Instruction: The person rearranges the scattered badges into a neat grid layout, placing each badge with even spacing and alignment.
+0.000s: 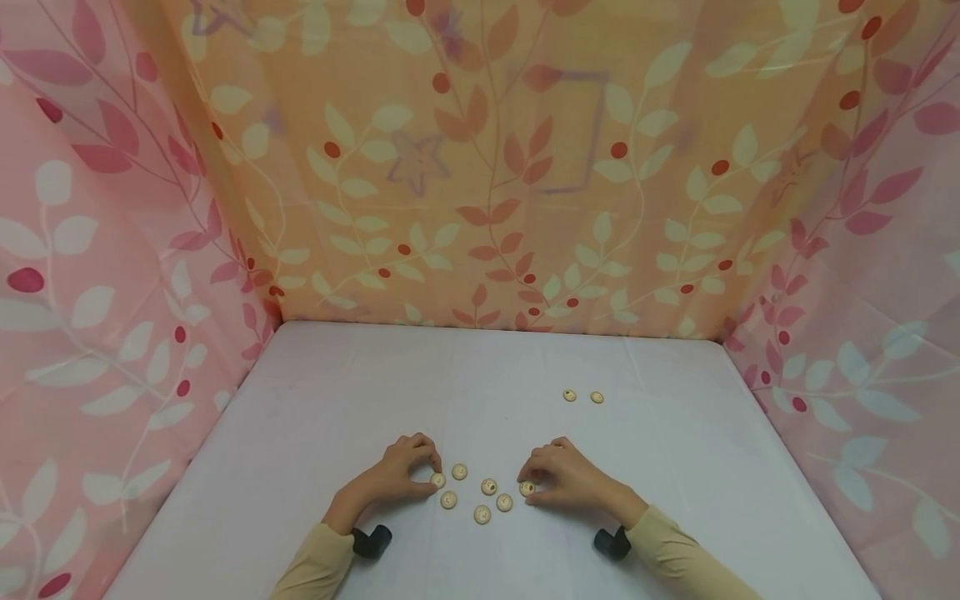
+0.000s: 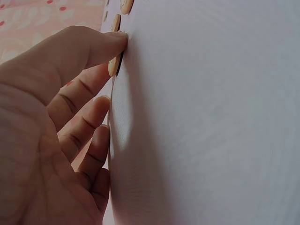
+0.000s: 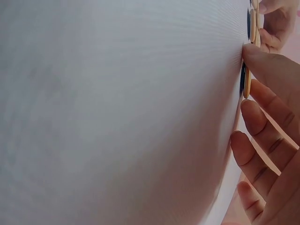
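Several small round wooden discs with faint markings lie on the white-covered table. My left hand (image 1: 399, 473) pinches the leftmost disc (image 1: 438, 480) between thumb and index finger. In the left wrist view that disc (image 2: 113, 66) stays right at the cloth, partly covered by the thumb. On the other side of the group, my right hand (image 1: 572, 477) pinches a disc bearing a dark spot (image 1: 527, 488). Seen edge-on in the right wrist view, this disc (image 3: 247, 83) has a dark underside. Between the hands are other discs, among them a disc (image 1: 489, 487) with a dark spot.
Two more discs, a left disc (image 1: 570, 395) and a right disc (image 1: 597, 397), sit farther back to the right. Patterned curtains (image 1: 487, 167) enclose the table (image 1: 360, 367) at the back and both sides. Each wrist wears a black device (image 1: 372, 542).
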